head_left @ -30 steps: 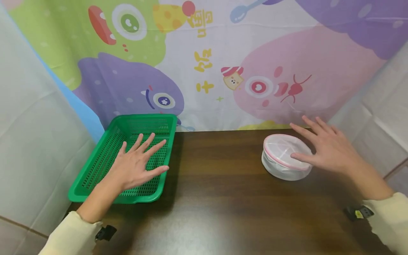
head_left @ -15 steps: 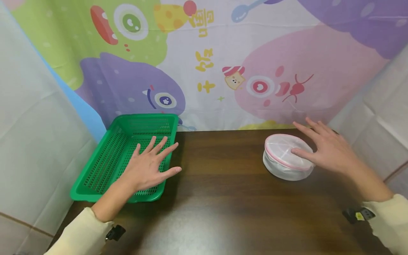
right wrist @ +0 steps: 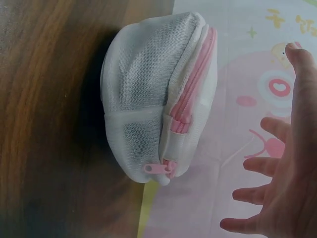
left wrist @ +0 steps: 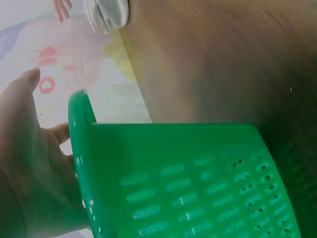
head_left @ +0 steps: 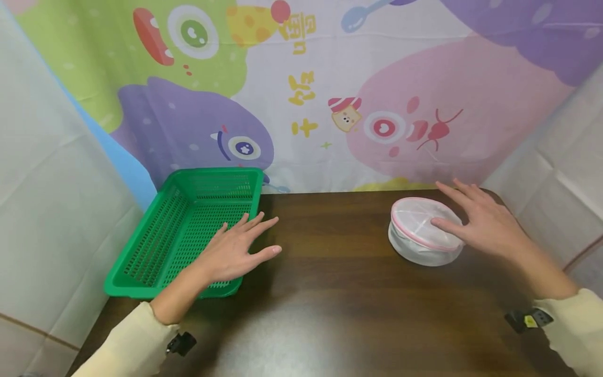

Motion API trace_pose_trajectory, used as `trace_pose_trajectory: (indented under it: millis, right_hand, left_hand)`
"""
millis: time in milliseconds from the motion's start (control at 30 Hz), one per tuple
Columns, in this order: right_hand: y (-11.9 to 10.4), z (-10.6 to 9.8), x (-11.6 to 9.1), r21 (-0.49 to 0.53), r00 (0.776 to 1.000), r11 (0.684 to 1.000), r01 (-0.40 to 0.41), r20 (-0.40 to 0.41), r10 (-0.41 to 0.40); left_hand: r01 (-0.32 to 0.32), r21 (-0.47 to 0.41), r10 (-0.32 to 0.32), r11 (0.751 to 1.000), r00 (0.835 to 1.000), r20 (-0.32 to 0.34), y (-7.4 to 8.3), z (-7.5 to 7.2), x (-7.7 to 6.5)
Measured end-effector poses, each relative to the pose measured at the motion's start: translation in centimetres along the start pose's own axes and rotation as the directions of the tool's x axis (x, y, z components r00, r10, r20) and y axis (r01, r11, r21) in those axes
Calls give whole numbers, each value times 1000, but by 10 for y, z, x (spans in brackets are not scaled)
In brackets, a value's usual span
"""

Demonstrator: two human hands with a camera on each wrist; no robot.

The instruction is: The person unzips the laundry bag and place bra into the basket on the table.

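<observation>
A green plastic basket (head_left: 188, 225) with slotted walls sits at the left of the table. Above its right rim hovers my left hand (head_left: 231, 255), fingers spread and holding nothing; the thumb reaches out past the rim. At the right lies a round white mesh laundry bag (head_left: 421, 222) with pink edging. My right hand (head_left: 490, 222) is spread over the bag's right side, its thumb in front of the lid in the head view. The right wrist view shows a gap between the hand (right wrist: 282, 178) and the bag (right wrist: 138, 94), whose pink zipper pull (right wrist: 157, 169) hangs at one end.
Dark wooden table (head_left: 330, 262) lies between basket and bag. A cartoon-printed cloth (head_left: 292, 157) hangs along the back edge, and pale cloth walls (head_left: 61, 173) close in both sides. A small black device (head_left: 181, 343) is strapped near each sleeve cuff.
My left hand has shifted right and slightly toward me, from over the basket's inside to its right rim. The right hand has sunk a little beside the bag. Basket and bag stay put.
</observation>
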State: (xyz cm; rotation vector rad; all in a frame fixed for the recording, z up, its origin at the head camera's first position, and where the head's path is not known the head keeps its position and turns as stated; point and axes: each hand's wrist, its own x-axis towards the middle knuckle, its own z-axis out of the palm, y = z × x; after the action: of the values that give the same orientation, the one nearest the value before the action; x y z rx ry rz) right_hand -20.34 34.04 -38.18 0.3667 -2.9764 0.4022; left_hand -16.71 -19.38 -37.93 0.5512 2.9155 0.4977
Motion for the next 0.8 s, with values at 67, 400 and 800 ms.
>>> trace_pose_trajectory:
  millis: [67,400,800]
  right_hand:
    - [1,1,0,7,1000,1000,-10,4,10]
    - [-3,2,0,41,997,997,-64,53,62]
    - [-4,4,2,81,996,995,-61,65,56]
  left_hand:
    - [-2,-5,2,1000,1000,-4,2,1,1]
    - [-33,-19,32,999,999,-32,12,5,7]
    - [-64,0,64,998,998,-4,26,16,13]
